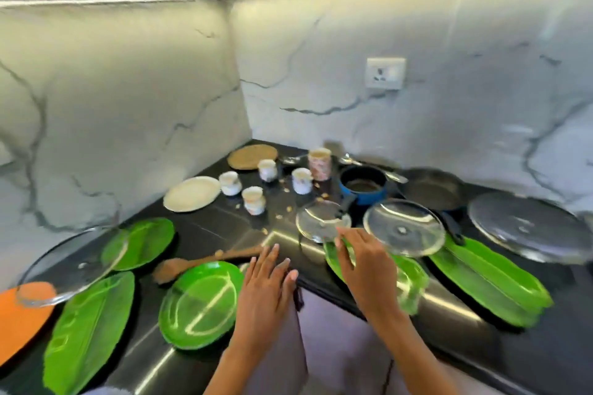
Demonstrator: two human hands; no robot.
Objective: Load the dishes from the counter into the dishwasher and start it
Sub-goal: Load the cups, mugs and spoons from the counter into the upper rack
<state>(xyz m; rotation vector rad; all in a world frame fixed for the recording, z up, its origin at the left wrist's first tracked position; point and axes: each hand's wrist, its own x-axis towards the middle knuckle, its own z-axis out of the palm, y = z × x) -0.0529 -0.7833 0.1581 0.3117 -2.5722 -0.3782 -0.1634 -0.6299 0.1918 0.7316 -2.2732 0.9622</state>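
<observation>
Barely started: plates point(201, 301), cups point(253, 199) and pans point(364, 185) all sit on the counter point(224, 224). Left hand point(266, 279) rests flat at the front edge, right hand point(359, 263) fingers relaxed, touching a glass lid point(316, 221), gripping nothing.

Two bare forearms, left hand point(268, 279), right hand point(362, 261), no sleeves

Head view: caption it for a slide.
Two hands, left hand and right hand, reach over a black counter crowded with dirty dishes.

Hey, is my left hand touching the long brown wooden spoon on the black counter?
Apart. The head view shows the left hand over the counter edge, with a strip of black counter between its fingertips and the wooden spoon.
</observation>
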